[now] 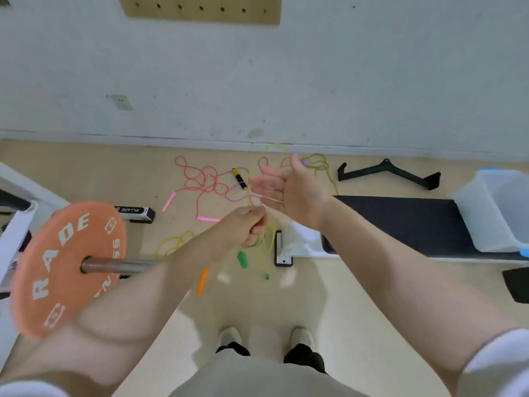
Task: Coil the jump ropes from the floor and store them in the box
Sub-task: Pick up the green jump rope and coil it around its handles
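An orange weight plate (pixel 67 267) sits at your 9 o'clock, and the clear box (pixel 492 210) waits on the black desk (pixel 400 222) at 3 o'clock. Your left hand (pixel 243 227) squeezes the yellow-green rope (pixel 253 167) (its green handle (pixel 242 259) dangles below). Your right hand (pixel 282 187), fingers straight, has the loop lying across it. A red rope (pixel 200 179) lies on the floor (pixel 86 173) at 11 o'clock.

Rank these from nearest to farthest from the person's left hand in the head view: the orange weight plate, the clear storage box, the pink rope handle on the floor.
From the left hand:
1. Pink rope handle, on the floor just to its left.
2. Orange weight plate, far left on the barbell.
3. Clear storage box, far right on the bench.
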Demonstrator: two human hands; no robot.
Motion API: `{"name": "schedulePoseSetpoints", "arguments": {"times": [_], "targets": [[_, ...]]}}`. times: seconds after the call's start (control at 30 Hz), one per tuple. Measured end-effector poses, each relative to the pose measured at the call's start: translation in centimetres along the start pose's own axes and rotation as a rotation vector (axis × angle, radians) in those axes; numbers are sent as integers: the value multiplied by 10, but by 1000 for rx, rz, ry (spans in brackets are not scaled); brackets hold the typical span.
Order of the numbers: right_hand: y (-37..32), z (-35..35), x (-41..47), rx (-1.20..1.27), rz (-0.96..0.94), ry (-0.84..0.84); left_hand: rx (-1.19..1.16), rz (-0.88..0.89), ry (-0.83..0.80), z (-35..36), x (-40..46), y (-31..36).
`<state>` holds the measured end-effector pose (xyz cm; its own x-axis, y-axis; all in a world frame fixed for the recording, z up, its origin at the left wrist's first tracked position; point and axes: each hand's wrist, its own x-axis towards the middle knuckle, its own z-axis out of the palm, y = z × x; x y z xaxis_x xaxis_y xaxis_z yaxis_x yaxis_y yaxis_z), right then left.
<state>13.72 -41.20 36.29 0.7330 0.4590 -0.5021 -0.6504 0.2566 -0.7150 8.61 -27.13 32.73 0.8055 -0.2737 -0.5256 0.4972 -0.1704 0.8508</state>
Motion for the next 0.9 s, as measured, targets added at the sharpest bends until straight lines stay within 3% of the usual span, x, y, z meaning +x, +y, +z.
{"name": "schedulePoseSetpoints", "arguments": {"times": [0.2,0.33,0.6,0.77,0.9], "targets": [[50,6,-8,-109,-147,-20,-248,93,23,-23,-3,37],[65,7,-11,-502,-233,162,-286,133,98,-43,-4,45],[61,30,-5,-619,-325,353,-298,135,136,-68,-16,42],[67,17,-1,-1167,-263,375,-525,173,267,-89,-12,47],[68,10,-10,-973,-171,437,-475,197,372,-101,-8,46]]}}
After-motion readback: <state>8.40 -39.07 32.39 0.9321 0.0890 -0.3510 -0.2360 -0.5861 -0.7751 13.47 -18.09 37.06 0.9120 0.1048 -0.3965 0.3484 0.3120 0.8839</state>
